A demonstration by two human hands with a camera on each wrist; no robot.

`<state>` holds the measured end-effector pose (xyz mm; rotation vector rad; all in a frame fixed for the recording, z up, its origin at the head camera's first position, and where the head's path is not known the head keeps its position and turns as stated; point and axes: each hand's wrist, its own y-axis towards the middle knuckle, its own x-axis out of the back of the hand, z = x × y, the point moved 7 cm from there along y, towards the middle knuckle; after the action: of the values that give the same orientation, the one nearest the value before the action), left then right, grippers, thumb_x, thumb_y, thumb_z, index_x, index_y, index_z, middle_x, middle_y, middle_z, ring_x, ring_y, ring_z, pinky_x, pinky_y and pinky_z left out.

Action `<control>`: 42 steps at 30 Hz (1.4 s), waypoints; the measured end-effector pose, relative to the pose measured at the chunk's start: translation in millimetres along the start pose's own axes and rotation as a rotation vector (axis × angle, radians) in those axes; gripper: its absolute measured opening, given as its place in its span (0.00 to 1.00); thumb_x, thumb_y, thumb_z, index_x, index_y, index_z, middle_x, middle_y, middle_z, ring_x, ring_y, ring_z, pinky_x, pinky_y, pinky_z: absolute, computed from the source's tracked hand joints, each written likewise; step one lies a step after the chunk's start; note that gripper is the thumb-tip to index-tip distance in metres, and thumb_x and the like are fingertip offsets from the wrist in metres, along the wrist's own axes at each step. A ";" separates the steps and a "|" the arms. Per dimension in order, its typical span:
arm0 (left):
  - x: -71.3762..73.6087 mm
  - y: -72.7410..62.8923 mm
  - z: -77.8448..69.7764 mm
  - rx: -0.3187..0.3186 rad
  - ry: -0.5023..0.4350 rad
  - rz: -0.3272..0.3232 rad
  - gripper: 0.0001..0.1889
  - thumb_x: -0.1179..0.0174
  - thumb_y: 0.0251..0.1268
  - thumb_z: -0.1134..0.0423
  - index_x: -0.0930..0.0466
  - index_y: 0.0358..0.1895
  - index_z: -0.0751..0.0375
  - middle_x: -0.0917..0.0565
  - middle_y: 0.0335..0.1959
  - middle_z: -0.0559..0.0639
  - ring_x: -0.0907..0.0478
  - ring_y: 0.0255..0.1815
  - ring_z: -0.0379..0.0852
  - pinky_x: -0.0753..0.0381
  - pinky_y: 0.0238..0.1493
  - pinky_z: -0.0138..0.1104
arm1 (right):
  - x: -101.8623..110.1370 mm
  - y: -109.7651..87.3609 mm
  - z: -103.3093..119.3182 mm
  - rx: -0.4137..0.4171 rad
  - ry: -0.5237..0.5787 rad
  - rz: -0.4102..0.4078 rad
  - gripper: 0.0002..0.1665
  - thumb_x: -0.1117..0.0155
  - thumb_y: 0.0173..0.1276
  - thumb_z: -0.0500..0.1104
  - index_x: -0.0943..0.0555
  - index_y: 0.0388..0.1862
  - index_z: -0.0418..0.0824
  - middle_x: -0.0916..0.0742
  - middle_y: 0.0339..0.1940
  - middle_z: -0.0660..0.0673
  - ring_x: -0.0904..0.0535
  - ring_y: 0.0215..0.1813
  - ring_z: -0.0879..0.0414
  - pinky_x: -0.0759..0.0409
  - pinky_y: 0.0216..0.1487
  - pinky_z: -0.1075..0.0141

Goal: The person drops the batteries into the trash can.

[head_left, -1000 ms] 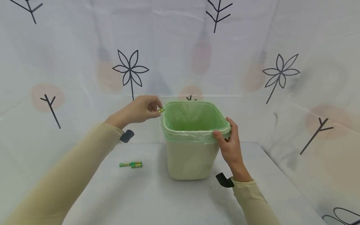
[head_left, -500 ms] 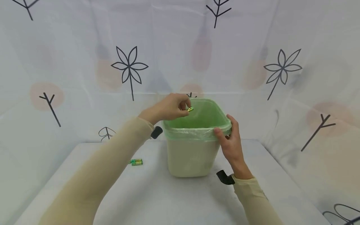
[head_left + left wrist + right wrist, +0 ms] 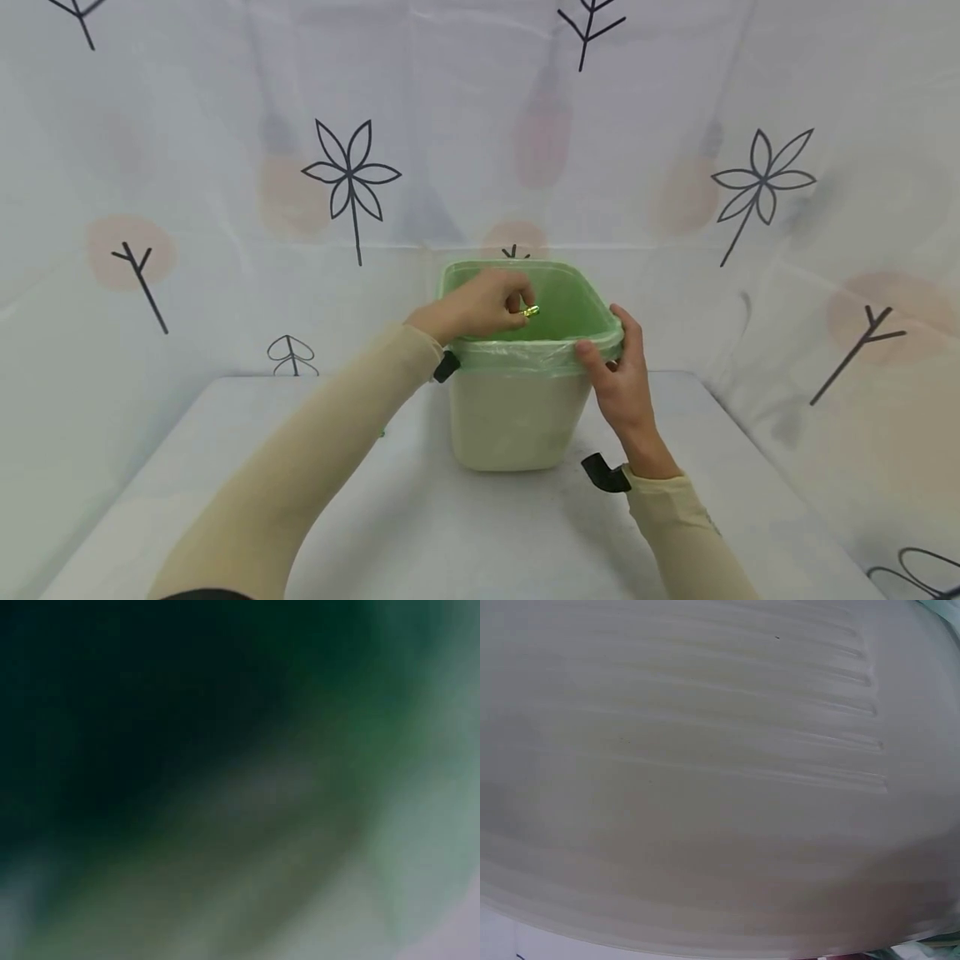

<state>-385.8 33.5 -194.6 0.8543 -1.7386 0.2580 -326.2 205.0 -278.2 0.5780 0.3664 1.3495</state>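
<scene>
My left hand [image 3: 491,302] pinches a small shiny green-gold battery [image 3: 532,311] between thumb and fingertips, over the mouth of a bin. The pale green trash bin [image 3: 517,417] stands upright on the table, with a translucent liner bag [image 3: 517,358] folded over its rim. My right hand [image 3: 621,375] grips the rim at the bin's right front corner, thumb on the near side. Only the green tip of another battery [image 3: 382,432] shows past my left sleeve. The left wrist view is a dark green blur. Filling the right wrist view is the ribbed bin wall [image 3: 705,765].
A white-covered table [image 3: 420,533] carries the bin. Behind it hangs a pale cloth backdrop [image 3: 442,100] printed with flowers and twigs. Small colored things [image 3: 900,951], too cut off to identify, show at the bottom of the right wrist view.
My left hand has carried the battery rightward from the bin's left edge to over its opening, then dipped slightly. My sleeve now covers most of the batteries on the table. My right hand keeps its grip.
</scene>
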 end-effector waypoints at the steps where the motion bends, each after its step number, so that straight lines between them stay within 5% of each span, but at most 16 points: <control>1: -0.3 0.2 0.0 0.003 0.006 0.003 0.10 0.37 0.62 0.64 0.22 0.45 0.59 0.20 0.34 0.49 0.24 0.36 0.42 0.25 0.42 0.34 | 0.1 0.2 0.1 0.001 0.002 0.000 0.38 0.41 0.68 0.39 0.44 0.73 0.51 0.28 0.62 0.39 0.27 0.55 0.54 0.28 0.50 0.70; 18: -0.1 -1.8 0.0 0.016 0.083 0.012 0.13 0.38 0.64 0.60 0.23 0.49 0.58 0.21 0.39 0.49 0.25 0.42 0.43 0.26 0.47 0.35 | -0.6 0.2 -0.2 -0.001 -0.003 -0.001 0.37 0.41 0.68 0.39 0.44 0.73 0.52 0.28 0.62 0.41 0.28 0.55 0.55 0.28 0.50 0.71; 26: 11.7 -8.8 -5.4 -0.039 0.053 -0.065 0.11 0.38 0.63 0.62 0.21 0.47 0.60 0.19 0.37 0.49 0.24 0.39 0.42 0.26 0.45 0.33 | -0.3 -0.4 -0.9 -0.004 -0.017 -0.008 0.37 0.40 0.68 0.39 0.43 0.73 0.52 0.28 0.62 0.40 0.28 0.54 0.55 0.28 0.49 0.71; 33: 26.5 -34.0 -3.7 -0.087 0.024 -0.149 0.09 0.38 0.64 0.61 0.22 0.44 0.59 0.21 0.35 0.47 0.25 0.34 0.41 0.25 0.40 0.33 | 2.5 -0.6 0.5 0.011 -0.005 -0.025 0.37 0.40 0.67 0.38 0.42 0.72 0.51 0.28 0.62 0.41 0.27 0.54 0.55 0.28 0.50 0.71; 42: 57.1 -89.2 33.3 -0.058 -0.042 -0.349 0.08 0.37 0.61 0.65 0.21 0.42 0.62 0.21 0.33 0.48 0.25 0.30 0.41 0.24 0.35 0.34 | 0.8 -1.6 0.3 0.009 -0.006 -0.017 0.37 0.41 0.68 0.37 0.42 0.73 0.51 0.28 0.62 0.40 0.28 0.54 0.55 0.29 0.50 0.71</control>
<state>-358.5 -72.5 -176.4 1.1073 -1.5947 -0.0434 -324.5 205.6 -278.8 0.5856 0.3717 1.3300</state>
